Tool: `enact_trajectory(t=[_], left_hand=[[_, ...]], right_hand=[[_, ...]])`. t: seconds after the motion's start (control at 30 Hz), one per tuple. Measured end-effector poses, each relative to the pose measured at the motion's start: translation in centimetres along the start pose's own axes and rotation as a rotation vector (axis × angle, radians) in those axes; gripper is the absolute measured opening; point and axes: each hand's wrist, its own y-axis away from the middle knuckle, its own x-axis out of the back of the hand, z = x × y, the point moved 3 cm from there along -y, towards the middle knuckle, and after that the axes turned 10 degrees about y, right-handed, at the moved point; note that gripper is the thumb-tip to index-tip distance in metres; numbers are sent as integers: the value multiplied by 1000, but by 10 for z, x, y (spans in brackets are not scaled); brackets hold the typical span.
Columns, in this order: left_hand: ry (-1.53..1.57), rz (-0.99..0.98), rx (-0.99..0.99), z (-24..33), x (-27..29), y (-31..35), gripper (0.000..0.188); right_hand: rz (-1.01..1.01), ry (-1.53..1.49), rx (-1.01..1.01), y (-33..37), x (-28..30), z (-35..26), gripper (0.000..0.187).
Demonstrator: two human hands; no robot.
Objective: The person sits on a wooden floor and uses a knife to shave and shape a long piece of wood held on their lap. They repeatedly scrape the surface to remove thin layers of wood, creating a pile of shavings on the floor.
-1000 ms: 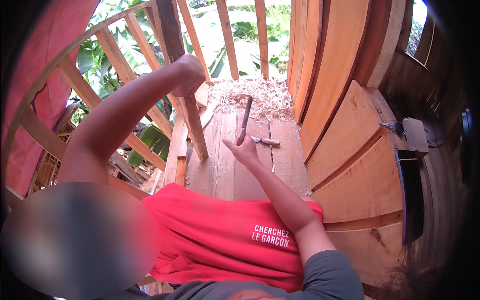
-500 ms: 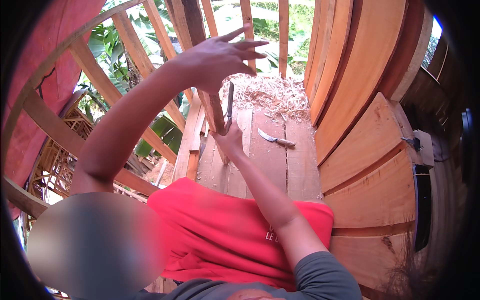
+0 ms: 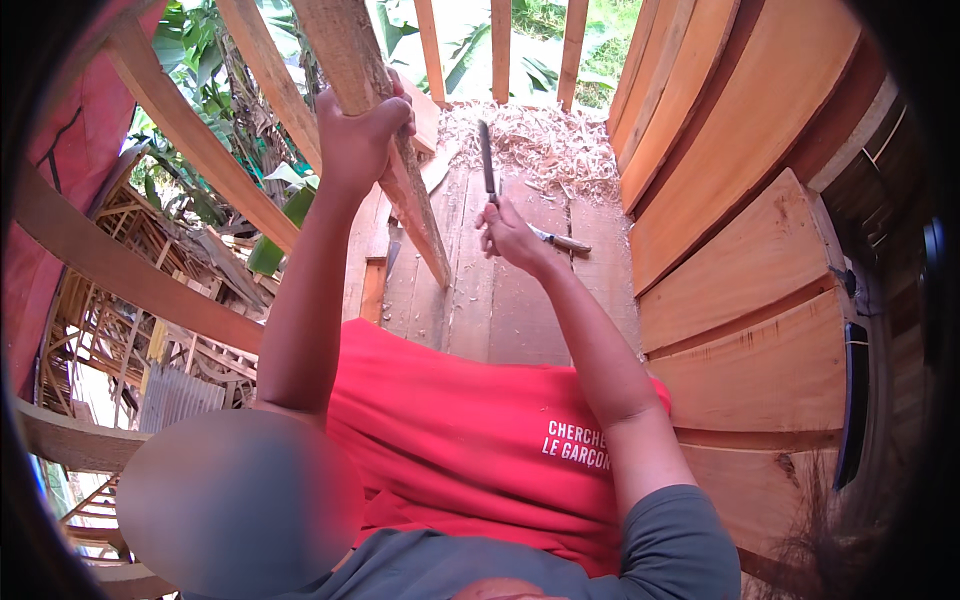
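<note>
My left hand (image 3: 360,140) is wrapped around a long rough wooden post (image 3: 416,205), which stands tilted, its lower end near the plank floor. In my right hand (image 3: 510,236) is a long, narrow, dark blade-like tool (image 3: 487,155), pointing away from me and apart from the post. Its exact kind does not show. Just beyond my right wrist, a knife with a wooden handle (image 3: 573,244) lies on the floor, its curved blade partly hidden by my hand. Red cloth (image 3: 450,430) covers my lap.
Pale wood shavings (image 3: 540,145) are heaped at the far end of the plank floor (image 3: 530,320). Wooden slats (image 3: 200,145) form an open railing on the left and far sides. Stacked orange-brown boards (image 3: 735,270) line the right side. Plants show beyond the railing.
My left hand has come down from open and raised to grip the post. My right hand has shifted right with the dark tool, away from the post. The view has shifted slightly.
</note>
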Motion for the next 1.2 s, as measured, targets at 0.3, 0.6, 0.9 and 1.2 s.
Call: enact_trajectory(t=[0.3,0.6,0.9,1.2], left_hand=[[-57,102,-168,27,41,21,24],[53,-7,-77,30,54,9,26],[51,137,-94,29,72,3,25],[65,193,-157,37,78,6,22]], right_hand=[[-401,565,-269,76,53,128,19],[-555,677,171,54,-106,96,23],[-46,852,14,33,-66,84,19],[-281,658,52,48,-112,88,21]])
